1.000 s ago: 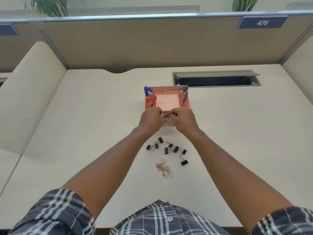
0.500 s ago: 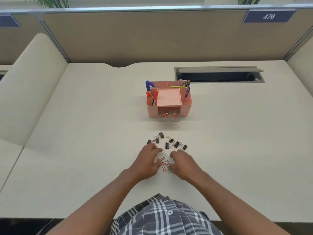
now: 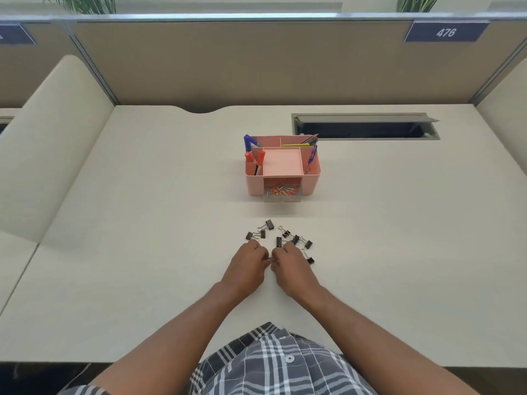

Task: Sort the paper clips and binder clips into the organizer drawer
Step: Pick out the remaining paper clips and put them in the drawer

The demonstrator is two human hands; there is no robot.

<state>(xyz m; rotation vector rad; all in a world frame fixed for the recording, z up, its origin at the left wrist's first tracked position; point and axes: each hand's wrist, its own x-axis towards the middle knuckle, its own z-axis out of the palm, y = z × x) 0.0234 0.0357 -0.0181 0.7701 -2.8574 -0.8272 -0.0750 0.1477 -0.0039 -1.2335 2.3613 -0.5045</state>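
Since half a second ago both hands have closed: left hand point(image 3: 247, 266) and right hand point(image 3: 291, 266) pinch the paper clips point(image 3: 271, 260) together. Light, slippery wire, best scooped underneath. Binder clips point(image 3: 281, 238) lie at twelve o'clock, the drawer point(image 3: 281, 197) beyond.

Both bare forearms reach forward from the lower corners of the view and converge toward the middle. The left hand point(image 3: 247, 267) lies palm down, knuckles up, its fingers curled inward toward the other hand. The right hand point(image 3: 291, 268) mirrors it, palm down, fingers bent and drawn together. The fingertips of the two hands nearly meet, pinching at a small spot between them. Both wrists are straight, held low over the worktop point(image 3: 142, 252).
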